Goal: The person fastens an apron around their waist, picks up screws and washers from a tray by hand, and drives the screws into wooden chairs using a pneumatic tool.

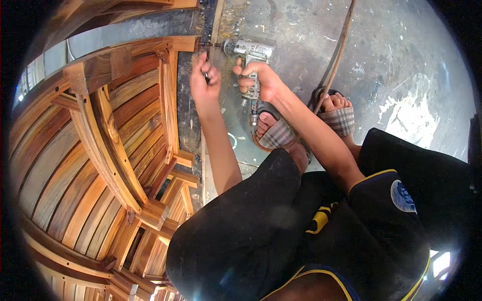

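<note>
My right hand [258, 80] is wrapped round the pistol grip of a silver air drill [255, 50]. The drill lies level, its chuck and thin bit pointing left at the end of a wooden rail [186, 43]. Whether the bit touches the wood cannot be made out. Just below the bit, my left hand [206, 80] is raised with its fingers curled. Something small and dark shows between those fingers, too small to name. The rail belongs to a slatted wooden chair [140, 108] with curved supports and several drilled holes.
A brown hose [341, 45] runs across the stained grey floor [296, 30] toward my sandalled feet [336, 113]. Further slatted wooden furniture [65, 261] stands at lower left. A dark strip with a wooden edge [217, 20] lies along the floor beside the chair.
</note>
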The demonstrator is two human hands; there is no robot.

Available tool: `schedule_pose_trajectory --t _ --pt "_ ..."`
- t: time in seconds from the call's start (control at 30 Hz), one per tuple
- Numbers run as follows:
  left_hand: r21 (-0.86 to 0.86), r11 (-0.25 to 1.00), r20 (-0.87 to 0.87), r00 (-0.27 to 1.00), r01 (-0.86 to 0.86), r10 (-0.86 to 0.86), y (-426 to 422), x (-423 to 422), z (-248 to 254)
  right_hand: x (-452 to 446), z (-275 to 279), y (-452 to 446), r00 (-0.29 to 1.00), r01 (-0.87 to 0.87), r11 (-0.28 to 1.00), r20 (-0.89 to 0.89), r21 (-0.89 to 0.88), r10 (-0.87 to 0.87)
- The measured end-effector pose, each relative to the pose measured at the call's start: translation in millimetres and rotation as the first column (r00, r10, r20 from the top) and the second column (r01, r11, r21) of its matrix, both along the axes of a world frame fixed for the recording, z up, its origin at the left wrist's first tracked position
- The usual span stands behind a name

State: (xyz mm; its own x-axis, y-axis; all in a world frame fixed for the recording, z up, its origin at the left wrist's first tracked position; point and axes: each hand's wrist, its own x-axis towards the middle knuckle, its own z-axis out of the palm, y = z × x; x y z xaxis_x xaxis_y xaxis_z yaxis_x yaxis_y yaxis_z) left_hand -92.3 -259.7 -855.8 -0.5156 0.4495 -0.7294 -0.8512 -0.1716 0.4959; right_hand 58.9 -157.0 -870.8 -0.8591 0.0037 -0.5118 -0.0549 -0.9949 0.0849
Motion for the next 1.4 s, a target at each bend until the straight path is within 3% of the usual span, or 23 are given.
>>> schedule_pose_trajectory --t 0.07,0.13,0.4,0.47,0.8,0.97,1.4 --pt "0.094 0.992 0.095 0.993 -0.082 0.073 -17.3 25.7 24.7 0.1 -0.2 1.0 1.000 0.004 1.000 -0.027 0.003 -0.004" --pt "0.237 0.970 0.112 0.993 -0.054 0.028 -37.7 48.1 40.6 0.5 -1.2 1.1 0.999 -0.004 0.999 -0.033 -0.033 0.003" --pt "0.226 0.974 -0.007 1.000 -0.024 0.026 -69.7 83.5 58.5 1.3 -7.6 0.1 0.993 0.004 0.992 -0.114 -0.126 -0.018" --pt "0.295 0.955 -0.007 1.000 0.010 -0.008 -70.1 82.4 59.9 1.6 -8.5 -0.8 0.995 -0.002 0.993 -0.095 -0.115 -0.010" --pt "0.277 0.947 -0.110 0.984 0.163 -0.138 -68.8 66.3 64.0 0.2 -7.3 -1.3 0.990 0.020 0.980 -0.134 -0.197 -0.047" --pt "0.384 0.919 -0.053 0.996 0.090 -0.075 -71.2 65.7 60.2 -2.0 -8.7 -2.3 0.991 0.016 0.982 -0.129 -0.189 -0.041" --pt "0.346 0.938 0.004 0.999 0.030 -0.034 -69.3 64.9 59.8 -5.7 -10.8 -1.9 0.989 0.013 0.986 -0.141 -0.164 -0.037"
